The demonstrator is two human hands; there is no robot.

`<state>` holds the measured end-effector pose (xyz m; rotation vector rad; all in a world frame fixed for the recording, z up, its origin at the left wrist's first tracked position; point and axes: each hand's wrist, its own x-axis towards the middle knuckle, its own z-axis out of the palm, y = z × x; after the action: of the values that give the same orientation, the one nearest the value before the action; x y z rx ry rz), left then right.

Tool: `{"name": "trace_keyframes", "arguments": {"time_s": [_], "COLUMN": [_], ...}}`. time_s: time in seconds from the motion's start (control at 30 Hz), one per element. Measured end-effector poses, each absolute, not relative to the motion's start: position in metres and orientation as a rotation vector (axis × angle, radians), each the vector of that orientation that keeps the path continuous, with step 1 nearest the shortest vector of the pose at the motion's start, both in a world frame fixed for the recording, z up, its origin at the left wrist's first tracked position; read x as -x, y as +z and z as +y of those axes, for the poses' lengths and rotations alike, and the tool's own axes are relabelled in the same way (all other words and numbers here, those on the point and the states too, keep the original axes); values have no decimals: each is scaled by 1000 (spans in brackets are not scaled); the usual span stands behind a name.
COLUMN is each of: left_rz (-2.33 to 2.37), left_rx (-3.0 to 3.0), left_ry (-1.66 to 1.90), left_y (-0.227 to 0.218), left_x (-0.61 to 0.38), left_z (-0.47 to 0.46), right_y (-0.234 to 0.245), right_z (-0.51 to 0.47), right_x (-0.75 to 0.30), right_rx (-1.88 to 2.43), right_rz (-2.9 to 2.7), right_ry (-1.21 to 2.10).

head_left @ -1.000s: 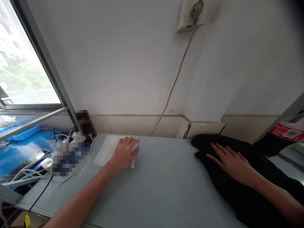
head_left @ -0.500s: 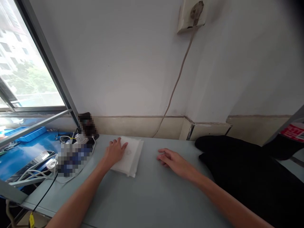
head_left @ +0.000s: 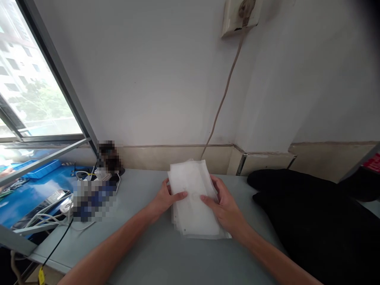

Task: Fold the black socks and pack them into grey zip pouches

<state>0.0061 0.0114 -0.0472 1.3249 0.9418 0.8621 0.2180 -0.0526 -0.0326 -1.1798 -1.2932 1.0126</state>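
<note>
A stack of thin translucent white plastic bags (head_left: 192, 198) is held just above the grey table (head_left: 142, 245), its far end raised toward the wall. My left hand (head_left: 164, 198) grips the stack's left edge, thumb on top. My right hand (head_left: 224, 206) grips the right edge, thumb also lying across the top sheet. Both hands are closed on the stack.
A pile of black cloth (head_left: 314, 221) covers the table's right side. At the left lie white cables and a power strip (head_left: 63, 206) beside a blurred patch. A blue tray (head_left: 38, 168) sits under the window. A cord (head_left: 221, 103) hangs from a wall socket (head_left: 239, 16).
My right hand left the black cloth and crossed to the white stack. Both hands have taken hold of the stack, slid it toward the middle of the table and lifted it.
</note>
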Motion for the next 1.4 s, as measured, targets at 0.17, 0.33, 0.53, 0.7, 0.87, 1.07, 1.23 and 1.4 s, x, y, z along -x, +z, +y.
{"name": "trace_keyframes", "arguments": {"time_s": [0.17,0.33,0.53,0.7,0.87,1.07,1.23,1.4], "left_rz": [878,1010,1014,1057,1069,1054,1042,1081], "left_rx": [-1457,-1780,-1732,-1777,-1729,-1658,-1633,-1567], "left_ry": [1122,1496,1355,1327,1231,1185,1173,1112], "left_y": [-24,-18,-44,-62,-61,-67,-68,-65], "left_x": [-16,-24,-18,-21,-24,-22,-19,-14], "left_z": [-12,-25,-3,-5,-9,0,2,4], "right_y": [-31,-22,-38,-54,-54,-70,-71,-71], "right_z": [-58,-51,-32,-28,-25,-25,-31,-27], "right_x": [-211,-202,-199,-200,-202,-206,-210,-213], "right_rx": [1040,1028,1122,1149,1100,1151,1152,1140], "right_rz": [-1351,-1350,-1236,-1261,-1284,-1341,-1378,-1279], "right_ry": [801,735,806,754,810,796,775,780]}}
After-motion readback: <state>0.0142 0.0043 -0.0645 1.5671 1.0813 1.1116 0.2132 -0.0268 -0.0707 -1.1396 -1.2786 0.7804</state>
